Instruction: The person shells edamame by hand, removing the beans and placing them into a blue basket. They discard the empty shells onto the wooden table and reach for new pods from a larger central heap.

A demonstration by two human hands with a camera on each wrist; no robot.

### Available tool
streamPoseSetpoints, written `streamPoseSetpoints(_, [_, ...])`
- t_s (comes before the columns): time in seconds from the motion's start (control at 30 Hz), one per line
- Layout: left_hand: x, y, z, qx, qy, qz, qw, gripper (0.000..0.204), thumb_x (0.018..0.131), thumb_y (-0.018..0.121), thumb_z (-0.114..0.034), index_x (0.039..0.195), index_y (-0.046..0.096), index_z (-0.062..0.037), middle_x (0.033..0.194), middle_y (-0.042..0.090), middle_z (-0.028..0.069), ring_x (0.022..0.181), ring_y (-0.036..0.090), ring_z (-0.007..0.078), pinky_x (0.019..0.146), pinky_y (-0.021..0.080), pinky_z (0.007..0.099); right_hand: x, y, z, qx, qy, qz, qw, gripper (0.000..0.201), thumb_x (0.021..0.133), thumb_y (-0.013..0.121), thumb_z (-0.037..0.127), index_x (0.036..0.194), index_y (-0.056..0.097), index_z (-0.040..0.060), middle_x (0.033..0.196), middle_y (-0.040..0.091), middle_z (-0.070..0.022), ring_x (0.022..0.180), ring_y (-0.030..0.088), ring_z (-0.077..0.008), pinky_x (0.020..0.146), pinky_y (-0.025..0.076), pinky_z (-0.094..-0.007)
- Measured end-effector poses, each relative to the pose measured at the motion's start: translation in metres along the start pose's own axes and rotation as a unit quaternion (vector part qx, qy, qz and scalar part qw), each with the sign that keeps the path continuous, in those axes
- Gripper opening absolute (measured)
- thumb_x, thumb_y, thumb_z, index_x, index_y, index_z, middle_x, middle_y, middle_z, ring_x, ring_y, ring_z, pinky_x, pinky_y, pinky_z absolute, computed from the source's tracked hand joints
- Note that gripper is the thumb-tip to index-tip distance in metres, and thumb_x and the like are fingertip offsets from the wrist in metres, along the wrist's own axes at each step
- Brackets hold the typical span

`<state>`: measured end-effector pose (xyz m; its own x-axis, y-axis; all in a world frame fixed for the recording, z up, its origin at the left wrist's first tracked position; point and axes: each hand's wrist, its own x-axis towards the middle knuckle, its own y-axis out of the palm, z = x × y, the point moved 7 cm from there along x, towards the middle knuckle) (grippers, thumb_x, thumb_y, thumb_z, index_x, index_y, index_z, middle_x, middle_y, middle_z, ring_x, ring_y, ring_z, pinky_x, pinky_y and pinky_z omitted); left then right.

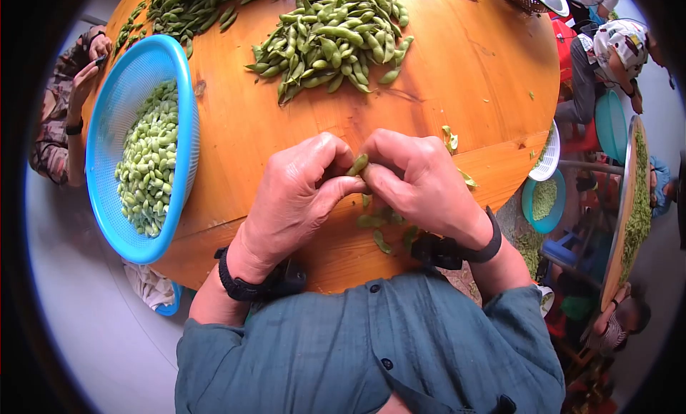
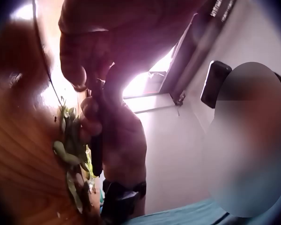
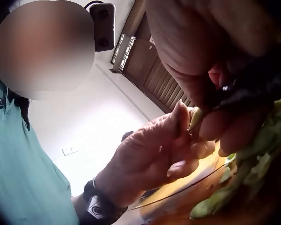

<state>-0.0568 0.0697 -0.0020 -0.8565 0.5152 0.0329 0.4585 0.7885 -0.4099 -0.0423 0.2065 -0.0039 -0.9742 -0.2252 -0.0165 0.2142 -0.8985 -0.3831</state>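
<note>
Between the two hands a green bean pod (image 1: 359, 164) is pinched above the table's near edge. The left hand (image 1: 304, 189) grips it with thumb and forefinger, and the right hand (image 1: 421, 181) holds its other end the same way. In the right wrist view the pod (image 3: 195, 118) shows between the left hand (image 3: 145, 150) and the right hand (image 3: 196, 51). In the left wrist view both hands are dark against bright light. Loose pods (image 1: 381, 241) lie on the table below the hands, partly hidden by them.
A blue basket (image 1: 187, 128) of shelled beans stands at the left. Piles of whole pods (image 1: 336, 46) lie on the far part of the wooden table (image 1: 464, 63). Shell bits (image 1: 449, 139) lie right of the hands. People, bowls and another table are at the right; another person sits left.
</note>
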Motion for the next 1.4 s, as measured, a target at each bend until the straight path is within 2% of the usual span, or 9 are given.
streamPoseSetpoints(0.07, [-0.001,-0.001,-0.006,0.016,0.044,-0.005,0.999,0.019,0.079,0.073,-0.002,0.088,0.057,0.0001,0.075,0.055,0.0080,0.065,0.055,0.0157,0.059,0.046,0.0296,-0.002,0.003,-0.003,0.019,0.009,0.000,1.000,0.008,0.080,0.056,0.004,0.081,0.060,-0.0023,0.067,0.061,-0.0208,0.058,0.062,-0.0351,0.054,0.048,-0.0401])
streamPoseSetpoints(0.37, [-0.006,0.002,0.013,-0.137,-0.128,-0.004,0.982,0.012,0.083,0.070,-0.002,0.090,0.062,0.0028,0.077,0.062,0.0110,0.065,0.059,0.0190,0.059,0.047,0.0290,-0.002,0.005,-0.006,0.045,0.015,-0.024,0.999,0.006,0.081,0.057,0.004,0.081,0.059,-0.0018,0.066,0.059,-0.0214,0.058,0.061,-0.0371,0.053,0.047,-0.0393])
streamPoseSetpoints(0.53, [-0.002,-0.009,-0.006,0.049,0.053,-0.070,0.995,0.011,0.085,0.069,-0.004,0.091,0.062,0.0020,0.077,0.062,0.0136,0.066,0.062,0.0244,0.060,0.049,0.0328,-0.002,0.004,-0.009,0.028,0.022,-0.029,0.999,0.005,0.080,0.057,0.003,0.080,0.058,-0.0016,0.067,0.058,-0.0229,0.058,0.059,-0.0390,0.052,0.046,-0.0397])
streamPoseSetpoints(0.77, [-0.005,-0.006,0.002,-0.036,-0.026,-0.067,0.997,0.014,0.084,0.071,-0.005,0.091,0.063,0.0020,0.077,0.064,0.0126,0.066,0.063,0.0213,0.060,0.050,0.0300,-0.003,0.006,-0.010,0.159,0.096,-0.007,0.983,0.012,0.088,0.051,0.001,0.092,0.061,-0.0035,0.064,0.063,-0.0095,0.053,0.061,-0.0140,0.051,0.049,-0.0293])
streamPoseSetpoints(0.8, [-0.006,-0.006,0.007,-0.066,-0.053,-0.058,0.995,0.014,0.086,0.070,-0.005,0.095,0.063,0.0011,0.077,0.064,0.0077,0.066,0.060,0.0135,0.059,0.048,0.0255,-0.003,0.006,-0.011,0.176,0.093,-0.007,0.980,0.014,0.089,0.050,0.001,0.095,0.061,-0.0043,0.066,0.064,-0.0072,0.054,0.061,-0.0099,0.051,0.049,-0.0274])
streamPoseSetpoints(0.83, [-0.006,-0.004,0.012,-0.096,-0.079,-0.049,0.991,0.014,0.088,0.070,-0.006,0.099,0.063,0.0002,0.077,0.063,0.0029,0.066,0.057,0.0057,0.058,0.047,0.0210,-0.004,0.005,-0.010,0.175,0.093,-0.008,0.980,0.014,0.089,0.050,0.001,0.095,0.061,-0.0043,0.066,0.064,-0.0072,0.054,0.061,-0.0099,0.051,0.049,-0.0274])
streamPoseSetpoints(0.97, [-0.005,-0.005,0.010,-0.066,-0.057,-0.049,0.995,0.015,0.086,0.071,-0.005,0.097,0.064,0.0006,0.078,0.063,0.0032,0.065,0.056,0.0062,0.059,0.046,0.0213,-0.004,0.001,-0.011,0.158,0.100,-0.023,0.982,0.015,0.087,0.051,0.000,0.097,0.061,-0.0050,0.067,0.065,-0.0105,0.055,0.063,-0.0145,0.053,0.050,-0.0295])
streamPoseSetpoints(1.13, [-0.003,-0.008,-0.007,0.032,0.003,-0.075,0.997,0.013,0.082,0.071,-0.002,0.091,0.063,0.0013,0.077,0.062,0.0108,0.064,0.062,0.0206,0.058,0.049,0.0301,-0.004,0.001,-0.007,0.084,0.064,-0.005,0.994,0.016,0.091,0.048,-0.002,0.101,0.060,-0.0027,0.074,0.063,-0.0044,0.060,0.060,-0.0075,0.053,0.050,-0.0232])
streamPoseSetpoints(1.4, [-0.005,-0.007,-0.009,0.076,0.047,-0.095,0.991,0.015,0.076,0.072,0.000,0.086,0.060,-0.0005,0.075,0.059,0.0131,0.064,0.060,0.0283,0.057,0.048,0.0349,-0.004,-0.004,0.004,-0.034,-0.025,-0.062,0.997,0.011,0.087,0.054,-0.003,0.095,0.062,-0.0018,0.070,0.063,-0.0102,0.058,0.063,-0.0154,0.053,0.049,-0.0289])
